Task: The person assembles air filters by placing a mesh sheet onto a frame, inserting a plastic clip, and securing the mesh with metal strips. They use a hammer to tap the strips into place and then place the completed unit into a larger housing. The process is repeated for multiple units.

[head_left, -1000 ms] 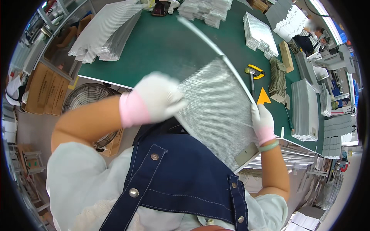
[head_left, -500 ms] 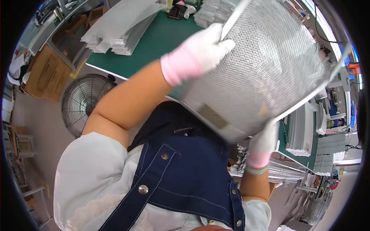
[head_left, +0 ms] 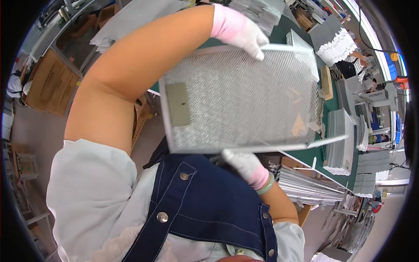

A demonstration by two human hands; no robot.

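A framed metal mesh filter panel [head_left: 244, 100] hangs tilted in front of my apron, its silvery mesh edged by pale metal rails. At its left end lies a flat grey-tan rectangular plate [head_left: 178, 105]. My left hand [head_left: 244, 35], in a white glove with a pink cuff, is closed over the far rail, thumb and fingertips on the mesh side. Closed at the near rail is my right hand [head_left: 245, 167], gloved alike; some of its fingers are hidden beneath the panel. On the right, the near rail [head_left: 329, 141] juts out past the mesh, angled away from it.
A green worktable [head_left: 305, 153] carries stacked mesh sheets [head_left: 131, 22], a pile of pale strips [head_left: 338, 144] and a wooden block [head_left: 326, 82]. Below its near edge lie bundled metal rails [head_left: 305, 185]. A cardboard box [head_left: 50, 85] stands at the left. Another person's arm [head_left: 358, 55] shows far right.
The panel has swung round to lie more level and closer to my body. My left hand went up along the far rail; my right hand moved left along the near side.
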